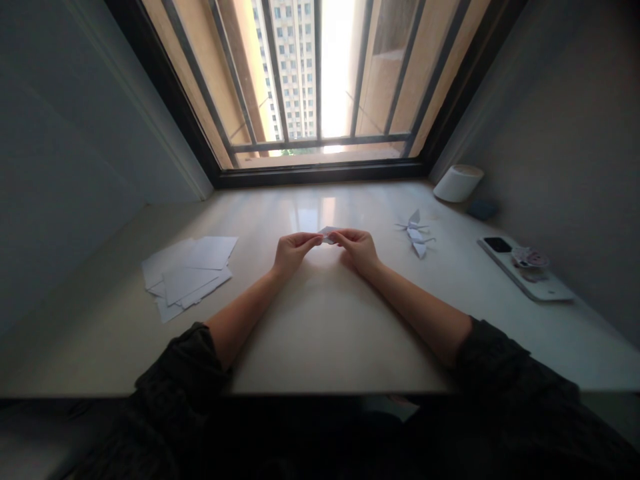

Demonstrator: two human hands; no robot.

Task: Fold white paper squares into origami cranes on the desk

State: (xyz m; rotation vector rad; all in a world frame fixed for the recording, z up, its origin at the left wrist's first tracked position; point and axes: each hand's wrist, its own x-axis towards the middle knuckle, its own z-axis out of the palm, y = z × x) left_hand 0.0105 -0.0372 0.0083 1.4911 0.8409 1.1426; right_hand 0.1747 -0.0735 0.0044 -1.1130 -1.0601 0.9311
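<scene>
A small folded piece of white paper (327, 232) is held between both hands, just above the white tabletop. My left hand (293, 252) pinches its left side between thumb and fingers. On the other side, my right hand (359, 247) grips the paper the same way, covering part of it. The exact shape of the folds is too small to tell. Two folded paper cranes (416, 235) lie close together on the table, to the right of my right hand.
Left of my hands lies a loose pile of white paper sheets (195, 273). At the right are a phone (525, 270) with a decorated grip and, farther back, a white cylindrical object (457, 183) near a small dark item (483, 209). A barred window (320, 175) borders the far edge.
</scene>
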